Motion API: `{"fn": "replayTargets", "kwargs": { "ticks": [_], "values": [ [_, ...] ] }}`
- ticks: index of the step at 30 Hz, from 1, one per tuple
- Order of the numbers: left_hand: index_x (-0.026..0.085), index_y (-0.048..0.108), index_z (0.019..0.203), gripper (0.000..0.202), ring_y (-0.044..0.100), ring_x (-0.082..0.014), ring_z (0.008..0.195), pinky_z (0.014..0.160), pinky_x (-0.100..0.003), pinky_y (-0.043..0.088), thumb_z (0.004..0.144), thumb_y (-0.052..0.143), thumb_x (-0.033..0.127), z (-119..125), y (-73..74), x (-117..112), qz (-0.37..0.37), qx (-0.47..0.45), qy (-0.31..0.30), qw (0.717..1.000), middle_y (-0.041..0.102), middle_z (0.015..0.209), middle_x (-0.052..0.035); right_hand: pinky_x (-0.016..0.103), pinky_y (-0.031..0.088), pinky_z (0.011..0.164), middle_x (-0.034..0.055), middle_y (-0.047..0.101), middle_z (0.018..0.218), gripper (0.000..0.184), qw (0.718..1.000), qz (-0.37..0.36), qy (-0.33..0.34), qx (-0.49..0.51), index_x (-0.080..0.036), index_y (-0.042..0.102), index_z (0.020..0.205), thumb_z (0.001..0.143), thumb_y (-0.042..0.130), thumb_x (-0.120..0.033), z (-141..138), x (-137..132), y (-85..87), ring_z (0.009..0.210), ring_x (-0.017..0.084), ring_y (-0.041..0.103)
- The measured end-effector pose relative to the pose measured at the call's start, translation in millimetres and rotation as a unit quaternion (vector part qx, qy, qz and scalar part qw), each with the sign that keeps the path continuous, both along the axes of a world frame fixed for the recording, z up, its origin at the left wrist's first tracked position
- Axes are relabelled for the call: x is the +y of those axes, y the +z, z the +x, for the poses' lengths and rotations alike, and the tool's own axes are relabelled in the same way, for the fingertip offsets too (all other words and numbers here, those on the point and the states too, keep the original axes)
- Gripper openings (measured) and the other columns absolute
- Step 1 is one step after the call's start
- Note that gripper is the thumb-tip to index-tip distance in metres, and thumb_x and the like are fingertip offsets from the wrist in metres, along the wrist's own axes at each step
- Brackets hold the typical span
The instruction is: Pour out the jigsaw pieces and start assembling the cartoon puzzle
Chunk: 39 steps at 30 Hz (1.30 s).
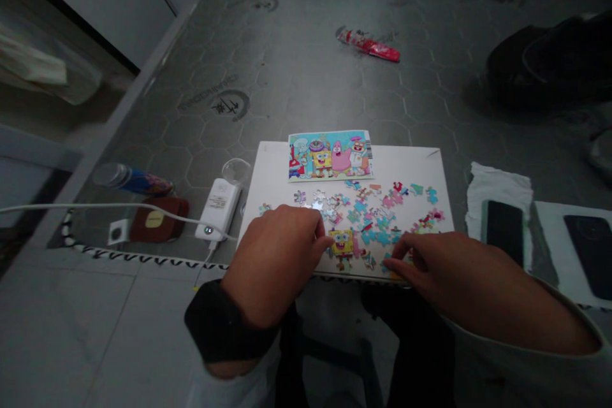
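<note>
A partly joined jigsaw puzzle section [342, 242] with a yellow cartoon face lies near the front edge of a white board [411, 162]. My left hand [282, 248] rests at its left side, fingers curled, thumb and fingertips by its edge; what they grip, if anything, is hidden. To the right, my right hand [444, 261] has thumb and forefinger closed at the tips on a small light-blue puzzle piece [386, 260]. Loose puzzle pieces [377, 220], many blue or pink, lie scattered between and beyond both hands. A cartoon picture card [331, 156] lies at the board's far side.
A white power bank [218, 207] with a cable, a brown case [160, 220] and a blue bottle [138, 180] lie left. Phones [503, 229] sit on white paper at right. A red plastic wrapper [370, 46] and a dark bag [540, 67] lie farther back.
</note>
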<state>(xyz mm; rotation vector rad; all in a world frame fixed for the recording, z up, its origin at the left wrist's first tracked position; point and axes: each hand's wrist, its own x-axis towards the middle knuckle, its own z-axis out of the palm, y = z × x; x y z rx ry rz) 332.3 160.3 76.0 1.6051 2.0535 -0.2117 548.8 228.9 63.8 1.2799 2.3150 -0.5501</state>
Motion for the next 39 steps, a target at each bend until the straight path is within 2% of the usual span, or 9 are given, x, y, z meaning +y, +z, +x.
{"fn": "replayTargets", "kwargs": {
  "ticks": [9, 17, 23, 30, 35, 39],
  "values": [
    [0.024, 0.071, 0.086, 0.028, 0.066, -0.0239, 0.074, 0.062, -0.032, 0.039, 0.094, 0.057, 0.046, 0.1, -0.3, 0.6, 0.019, 0.014, 0.005, 1.000, 0.073, 0.082, -0.0056, 0.030, 0.036, 0.054, 0.0020, 0.074, 0.078, 0.025, 1.000, 0.012, 0.005, 0.013, -0.030, 0.074, 0.088, 0.092, 0.054, -0.046, 6.4, 4.6, -6.1, 0.066, 0.020, 0.067],
    [0.026, 0.072, 0.093, 0.028, 0.067, -0.0246, 0.076, 0.065, -0.033, 0.042, 0.095, 0.054, 0.048, -5.7, 6.1, 2.5, 0.088, 0.068, 0.096, 0.989, 0.076, 0.087, -0.0052, 0.030, 0.037, 0.054, 0.0028, 0.073, 0.077, 0.028, 1.000, 0.017, 0.010, 0.018, -0.029, 0.074, 0.087, 0.093, 0.052, -0.046, 8.4, 6.2, -8.4, 0.065, 0.020, 0.066],
    [0.026, 0.074, 0.097, 0.031, 0.067, -0.0252, 0.081, 0.069, -0.034, 0.044, 0.095, 0.054, 0.049, -13.7, 5.6, 2.3, 0.102, 0.073, 0.130, 0.983, 0.076, 0.091, -0.0062, 0.031, 0.039, 0.056, 0.0032, 0.074, 0.078, 0.025, 1.000, 0.006, 0.010, 0.008, -0.030, 0.073, 0.089, 0.093, 0.053, -0.045, 2.7, 5.8, -7.0, 0.068, 0.021, 0.068],
    [0.026, 0.074, 0.100, 0.023, 0.068, -0.0234, 0.088, 0.078, -0.035, 0.049, 0.090, 0.065, 0.045, -1.4, -9.5, 13.2, 0.157, 0.016, 0.140, 0.978, 0.076, 0.096, -0.0028, 0.030, 0.038, 0.054, 0.0033, 0.074, 0.079, 0.024, 1.000, 0.013, 0.012, 0.010, -0.029, 0.074, 0.088, 0.092, 0.055, -0.044, 2.2, 3.2, -4.2, 0.066, 0.021, 0.067],
    [0.025, 0.074, 0.104, 0.026, 0.068, -0.0252, 0.092, 0.080, -0.038, 0.051, 0.086, 0.071, 0.043, 12.4, -20.5, 18.9, 0.165, -0.003, 0.139, 0.976, 0.075, 0.102, -0.0040, 0.032, 0.038, 0.055, 0.0029, 0.074, 0.079, 0.025, 1.000, 0.013, 0.009, 0.012, -0.030, 0.073, 0.087, 0.092, 0.054, -0.045, 5.3, 3.6, -5.6, 0.069, 0.022, 0.068],
    [0.026, 0.076, 0.101, 0.021, 0.068, -0.0243, 0.091, 0.081, -0.038, 0.050, 0.084, 0.073, 0.038, 15.9, -25.1, 21.1, 0.171, -0.012, 0.147, 0.974, 0.075, 0.102, -0.0029, 0.033, 0.039, 0.058, 0.0022, 0.075, 0.082, 0.024, 1.000, 0.010, 0.004, 0.010, -0.032, 0.073, 0.089, 0.092, 0.053, -0.046, 7.5, 5.0, -4.9, 0.071, 0.023, 0.068]
  ]
}}
